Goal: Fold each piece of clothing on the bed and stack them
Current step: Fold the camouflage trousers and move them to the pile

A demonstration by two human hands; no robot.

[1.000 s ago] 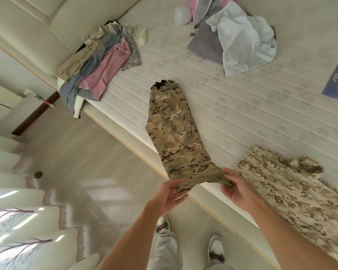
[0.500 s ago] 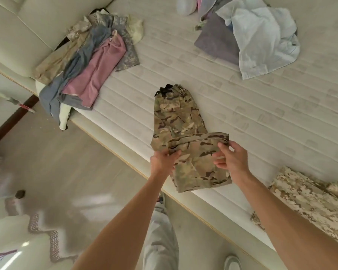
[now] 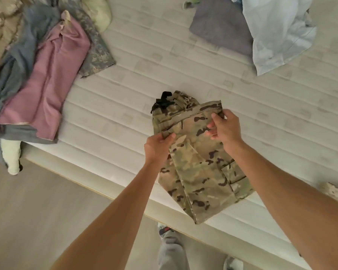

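Head-worn camera, looking steeply down, close over the bed (image 3: 125, 106) edge and floor (image 3: 37, 221)

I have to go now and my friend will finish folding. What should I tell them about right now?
Left hand pinches the folded-over hem of the camouflage trousers; right hand grips the same hem at its other end.
The trousers lie on the mattress near its front edge, one end doubled over toward the waistband.
Done: that fold is almost laid down.
Left: flatten it, then fold the pink garment pile at left and the light blue shirt heap at top right, and stack everything.
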